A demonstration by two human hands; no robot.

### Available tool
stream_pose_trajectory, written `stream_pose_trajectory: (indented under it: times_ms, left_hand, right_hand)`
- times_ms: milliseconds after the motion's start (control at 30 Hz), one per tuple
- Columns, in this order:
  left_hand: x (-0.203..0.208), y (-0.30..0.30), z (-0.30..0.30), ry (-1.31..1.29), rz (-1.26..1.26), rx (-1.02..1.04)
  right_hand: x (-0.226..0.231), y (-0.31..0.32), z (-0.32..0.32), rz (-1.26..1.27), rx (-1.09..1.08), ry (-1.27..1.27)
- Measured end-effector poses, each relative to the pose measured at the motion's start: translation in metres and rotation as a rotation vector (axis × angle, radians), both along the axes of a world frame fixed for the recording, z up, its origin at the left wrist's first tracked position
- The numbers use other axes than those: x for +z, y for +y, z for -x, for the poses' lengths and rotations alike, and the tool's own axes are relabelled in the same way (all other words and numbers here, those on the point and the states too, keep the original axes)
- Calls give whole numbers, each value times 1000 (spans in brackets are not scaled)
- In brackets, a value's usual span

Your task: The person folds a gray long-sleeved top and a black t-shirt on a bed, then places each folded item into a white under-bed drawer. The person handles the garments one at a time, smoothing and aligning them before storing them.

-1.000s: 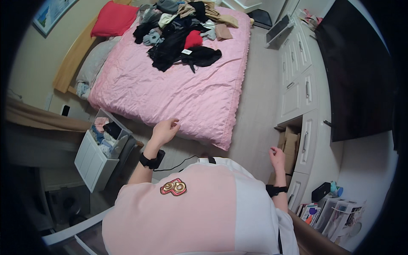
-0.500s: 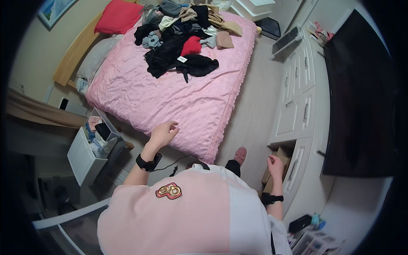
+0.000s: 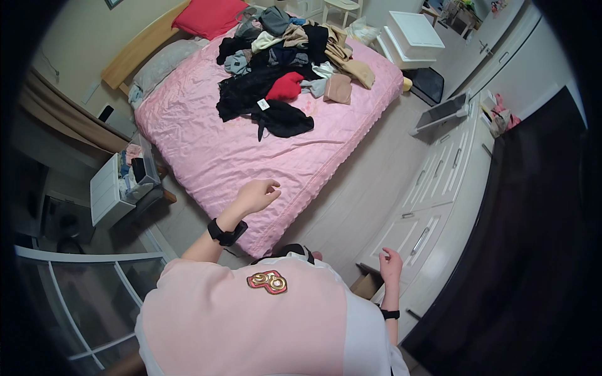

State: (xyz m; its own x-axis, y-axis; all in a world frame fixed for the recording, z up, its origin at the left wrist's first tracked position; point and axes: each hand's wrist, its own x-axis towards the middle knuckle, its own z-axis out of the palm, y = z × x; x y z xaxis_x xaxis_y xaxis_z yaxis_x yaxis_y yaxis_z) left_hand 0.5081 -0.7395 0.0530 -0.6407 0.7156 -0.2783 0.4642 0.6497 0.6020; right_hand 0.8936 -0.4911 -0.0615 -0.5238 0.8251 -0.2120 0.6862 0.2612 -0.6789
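Observation:
My left hand [image 3: 258, 195] hovers over the near end of the bed's pink quilt [image 3: 263, 166], fingers loosely bent and apart, holding nothing. Off to the right, beside the white cabinet drawers [image 3: 411, 247], is my right hand [image 3: 390, 264]; its fingers curl lightly with gaps between them, and nothing shows in them. A heap of clothes covers the far part of the bed. At its near edge lies a black garment [image 3: 285, 120] with a white tag [image 3: 263, 104], next to a red piece of clothing [image 3: 285, 86] and a folded tan one [image 3: 338, 89].
Left of the bed stands a clear bin [image 3: 145, 172] of clothes with a white drawer unit [image 3: 111, 191]. A large black screen [image 3: 501, 250] lines the right side. Beyond the bed are white storage boxes [image 3: 411, 41]. Grey floor [image 3: 342, 210] runs between bed and cabinets.
My view has turned to the right, and I have come closer alongside the bed. Both hands stay raised with nothing in them. The clothes lie as before.

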Motion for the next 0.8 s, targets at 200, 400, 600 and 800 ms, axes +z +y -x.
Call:
stream_pose_trajectory:
  times_ms: [200,400,600,800]
  left_hand:
    - [9,97,35,5,-79,10]
    - [3,201,108,21,-134,48]
    - [8,297,196,84,-89,60]
    - [-10,371,259,63,-36,131]
  right_hand:
    - [-4,82,32,9,52,-18]
    - [3,190,91,-54,31,-26]
    - [13,289,159,-56,-1,-57]
    - [2,393,218,-44,10,-75]
